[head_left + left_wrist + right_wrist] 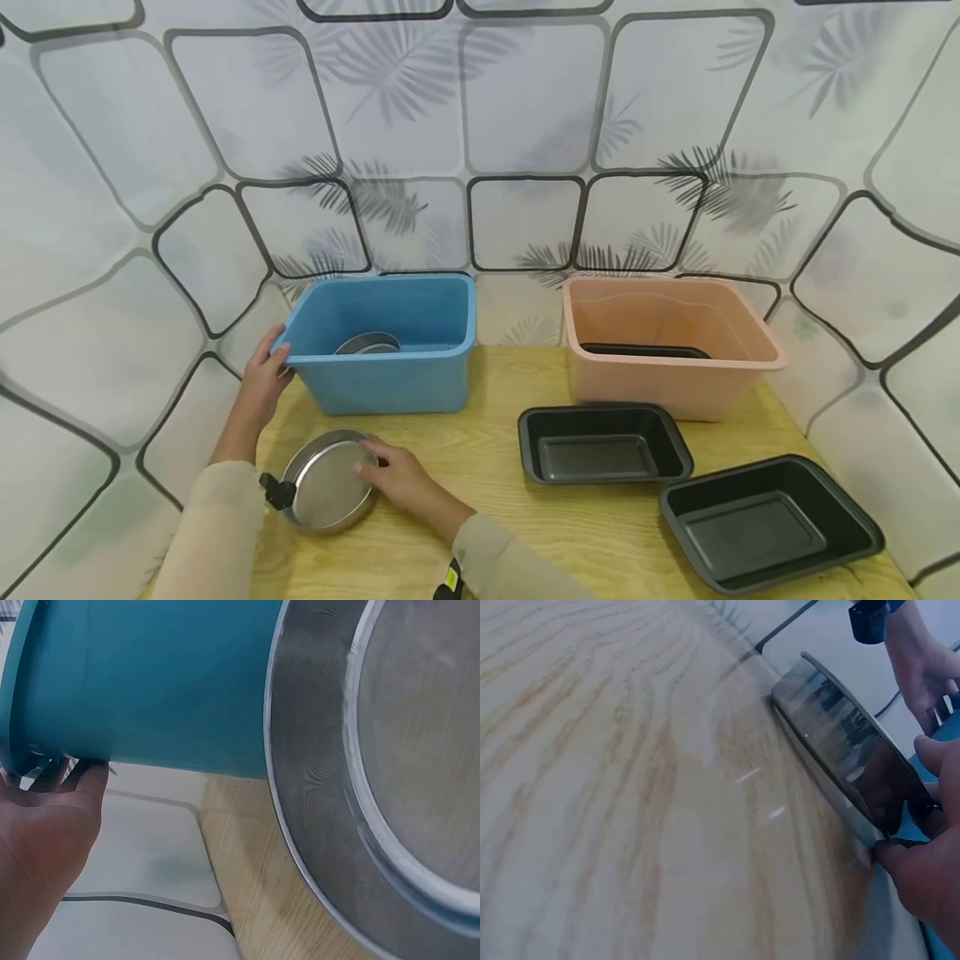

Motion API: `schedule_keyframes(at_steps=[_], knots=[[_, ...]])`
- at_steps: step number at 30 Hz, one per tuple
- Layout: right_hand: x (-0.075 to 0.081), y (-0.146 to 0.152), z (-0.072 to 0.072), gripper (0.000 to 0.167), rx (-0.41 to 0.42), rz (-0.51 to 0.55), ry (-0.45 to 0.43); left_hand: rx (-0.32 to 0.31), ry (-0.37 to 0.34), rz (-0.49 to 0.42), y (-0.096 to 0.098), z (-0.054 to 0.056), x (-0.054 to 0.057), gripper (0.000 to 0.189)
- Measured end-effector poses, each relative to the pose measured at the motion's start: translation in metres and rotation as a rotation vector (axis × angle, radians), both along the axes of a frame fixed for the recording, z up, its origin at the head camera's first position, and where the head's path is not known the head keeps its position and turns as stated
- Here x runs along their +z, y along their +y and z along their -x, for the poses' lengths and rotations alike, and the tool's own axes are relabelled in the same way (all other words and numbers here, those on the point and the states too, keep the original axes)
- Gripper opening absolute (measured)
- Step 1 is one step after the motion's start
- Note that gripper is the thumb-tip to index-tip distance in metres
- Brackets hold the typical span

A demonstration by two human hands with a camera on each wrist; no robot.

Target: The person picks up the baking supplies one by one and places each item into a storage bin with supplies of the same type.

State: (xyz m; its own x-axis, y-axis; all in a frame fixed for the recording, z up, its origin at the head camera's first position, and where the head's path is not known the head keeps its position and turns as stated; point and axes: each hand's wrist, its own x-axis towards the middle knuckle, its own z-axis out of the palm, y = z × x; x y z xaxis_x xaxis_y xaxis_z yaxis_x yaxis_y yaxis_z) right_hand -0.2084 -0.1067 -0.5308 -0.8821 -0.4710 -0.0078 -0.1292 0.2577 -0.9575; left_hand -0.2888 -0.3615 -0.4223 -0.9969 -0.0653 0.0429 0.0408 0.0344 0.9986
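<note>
In the head view my left hand (pixel 261 385) grips the left rim of a blue plastic tub (pixel 382 387). The left wrist view shows that hand's fingers (pixel 91 780) hooked under the tub's rim. A round metal cake pan (pixel 330 492) lies on the table in front of the tub. My right hand (pixel 405 479) pinches the right edge of this pan, with the thumb over the rim. In the right wrist view, fingers and thumb meet at the pan's shiny side wall (pixel 840 742). Inside the tub sit round metal pans (pixel 369 342), partly hidden by its front wall.
A pink tub (pixel 675 387) stands at the back right, holding a dark pan (pixel 645 351). Two black rectangular baking pans, one nearer the middle (pixel 600 446) and one at the front right (pixel 772 525), lie on the wooden table (pixel 480 533). Patterned cloth (pixel 525 100) encloses the back and sides.
</note>
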Motion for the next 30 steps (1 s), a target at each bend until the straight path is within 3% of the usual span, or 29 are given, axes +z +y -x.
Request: schedule_keyframes(at_steps=[8,20,30], knots=[[0.013,0.008,0.005,0.042,-0.005,-0.003,0.014,-0.007,0.021,0.005,0.0,0.0,0.0,0.065],[0.001,0.018,0.012,0.041,0.015,0.183,-0.137,-0.029,0.013,-0.019,-0.002,-0.001,-0.001,0.067],[0.015,0.031,0.018,0.043,0.024,0.3,-0.24,-0.035,0.0,-0.031,-0.004,0.001,-0.002,0.066]])
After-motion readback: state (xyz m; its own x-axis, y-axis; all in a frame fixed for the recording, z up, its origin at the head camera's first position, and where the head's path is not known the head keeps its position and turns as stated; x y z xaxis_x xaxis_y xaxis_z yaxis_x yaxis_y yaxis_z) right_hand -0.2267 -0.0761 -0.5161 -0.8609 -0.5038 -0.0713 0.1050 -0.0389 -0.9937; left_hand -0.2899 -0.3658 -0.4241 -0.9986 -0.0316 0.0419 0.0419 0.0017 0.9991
